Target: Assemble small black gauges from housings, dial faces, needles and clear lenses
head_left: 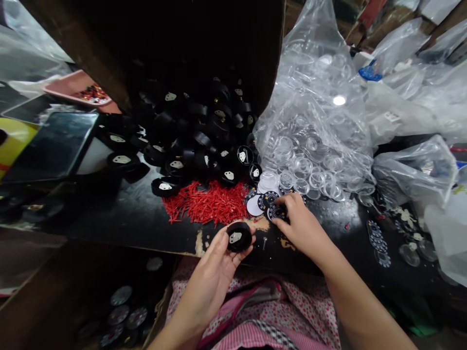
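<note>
My left hand (221,257) is wrapped round a black round case (239,238), like a small clock or gauge housing. A whitish plate shows inside the case, whose open side faces up. My right hand (297,218) reaches to a small pile of discs, its thumb and fingertips closed at the edges of a black dial disc (276,212) with white markings. Under and beside it lie more black dials (270,198) and white discs (254,206). Left of the pile is a heap of red pointers (207,201).
Several black cases (189,150) spill from a dark box behind. Clear round covers (317,180) fill a plastic bag (314,87) at right. A screw (264,243) lies near the front edge. Finished-looking dials (120,311) sit in a box below left; a pink tray (67,86) stands back left.
</note>
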Demonstrator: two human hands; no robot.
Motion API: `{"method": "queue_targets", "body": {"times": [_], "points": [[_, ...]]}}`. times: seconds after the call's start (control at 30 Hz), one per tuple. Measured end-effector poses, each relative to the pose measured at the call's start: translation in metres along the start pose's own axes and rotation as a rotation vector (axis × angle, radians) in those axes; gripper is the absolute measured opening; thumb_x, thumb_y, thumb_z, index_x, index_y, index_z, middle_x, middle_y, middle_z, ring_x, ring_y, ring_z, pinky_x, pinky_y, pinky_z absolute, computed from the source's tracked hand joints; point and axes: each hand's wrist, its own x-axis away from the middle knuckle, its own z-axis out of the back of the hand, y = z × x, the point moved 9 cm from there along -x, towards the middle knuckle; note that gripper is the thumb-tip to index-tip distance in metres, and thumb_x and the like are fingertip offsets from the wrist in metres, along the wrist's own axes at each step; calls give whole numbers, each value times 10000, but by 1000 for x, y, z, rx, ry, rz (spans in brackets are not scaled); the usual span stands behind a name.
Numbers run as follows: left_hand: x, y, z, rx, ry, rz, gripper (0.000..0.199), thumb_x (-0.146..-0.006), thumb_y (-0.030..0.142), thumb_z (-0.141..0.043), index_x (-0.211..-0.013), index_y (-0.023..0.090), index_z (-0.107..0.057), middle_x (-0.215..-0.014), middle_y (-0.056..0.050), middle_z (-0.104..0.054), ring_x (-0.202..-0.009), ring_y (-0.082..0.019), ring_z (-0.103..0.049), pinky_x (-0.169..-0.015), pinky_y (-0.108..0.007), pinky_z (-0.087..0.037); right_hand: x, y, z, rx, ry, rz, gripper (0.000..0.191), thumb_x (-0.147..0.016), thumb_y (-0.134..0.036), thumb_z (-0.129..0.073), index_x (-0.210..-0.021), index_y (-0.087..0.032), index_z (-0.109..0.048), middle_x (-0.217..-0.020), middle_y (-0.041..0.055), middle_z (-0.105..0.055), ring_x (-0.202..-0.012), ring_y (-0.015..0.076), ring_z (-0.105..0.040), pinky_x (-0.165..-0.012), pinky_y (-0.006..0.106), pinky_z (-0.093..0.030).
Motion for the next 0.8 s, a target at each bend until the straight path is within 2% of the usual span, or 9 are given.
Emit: {"method": "queue_targets", "body": {"times": [0.1, 0.17, 0.27, 0.33, 0.4, 0.5, 0.57, 0.67, 0.8], "points": [[-1, -1, -1, 23, -23, 5, 282, -920, 418, -618, -1072, 204, -722, -1130, -65, -731, -1038, -220, -678, -942, -351, -557, 1, 5, 7, -152, 66, -24, 150, -841, -190, -624, -980, -183, -568, -1010, 76, -585, -802, 195, -598, -787, 410, -521], [0, -3, 0, 41, -20, 12, 291, -930, 415, -602, -1087, 197, -716, -1149, -75, -728, -1057, -224, -675, -943, -339, -557, 3, 8, 8, -375, 76, -74, 94, -851, -237, -605, -917, -200, -548, -897, 42, -600, -731, 172, -601, -692, 351, -523], [0, -6, -4, 90, -47, 47, 350, -931, 453, -585, -1093, 171, -713, -1160, -110, -725, -1078, -245, -672, -922, -341, -569, 9, -4, -10, -806, -72, -139, 270, -840, -283, -606, -1096, -228, -538, -1029, 52, -625, -636, 136, -627, -586, 303, -529], [0, -5, -10, 115, -89, 46, 398, -931, 492, -565, -1091, 160, -715, -1149, -122, -726, -1056, -253, -682, -909, -348, -575, 14, -19, -25, -987, -188, -148, 350, -841, -287, -606, -1183, -250, -535, -1123, 60, -630, -647, 132, -654, -624, 313, -556], [-1, 2, -9, 112, -80, -3, 388, -932, 488, -565, -1111, 174, -706, -1157, -114, -723, -1025, -237, -692, -896, -327, -575, 16, -26, -33, -1072, -199, -161, 275, -846, -311, -621, -1110, -248, -576, -1062, 42, -660, -720, 145, -674, -713, 323, -567], [-2, 11, 0, 68, -8, -80, 329, -936, 419, -591, -1167, 203, -680, -1186, -98, -714, -1037, -216, -688, -886, -294, -569, 15, -23, -31, -1036, -89, -166, 201, -840, -329, -650, -1009, -232, -601, -959, 26, -676, -872, 172, -668, -822, 332, -537], [-2, 11, 1, 33, 3, -78, 306, -931, 379, -609, -1180, 215, -679, -1184, -85, -717, -1033, -215, -691, -892, -307, -570, 15, -22, -21, -875, -5, -138, 187, -841, -316, -652, -1003, -224, -645, -964, 30, -679, -915, 180, -641, -851, 335, -508], [0, 2, -2, -10, -1, -20, 290, -909, 356, -642, -1173, 250, -697, -1196, -57, -718, -1044, -225, -692, -903, -334, -572, 21, -25, -6, -694, 105, -144, 151, -869, -322, -629, -963, -222, -692, -894, 25, -681, -813, 171, -626, -771, 321, -496], [3, -7, -3, -85, -14, -28, 306, -894, 372, -661, -1193, 316, -696, -1313, -14, -661, -1239, -257, -588, -987, -363, -535, 26, -44, -1, -676, 140, -85, 98, -890, -311, -626, -917, -219, -647, -866, 11, -690, -788, 163, -644, -722, 293, -498]]}}
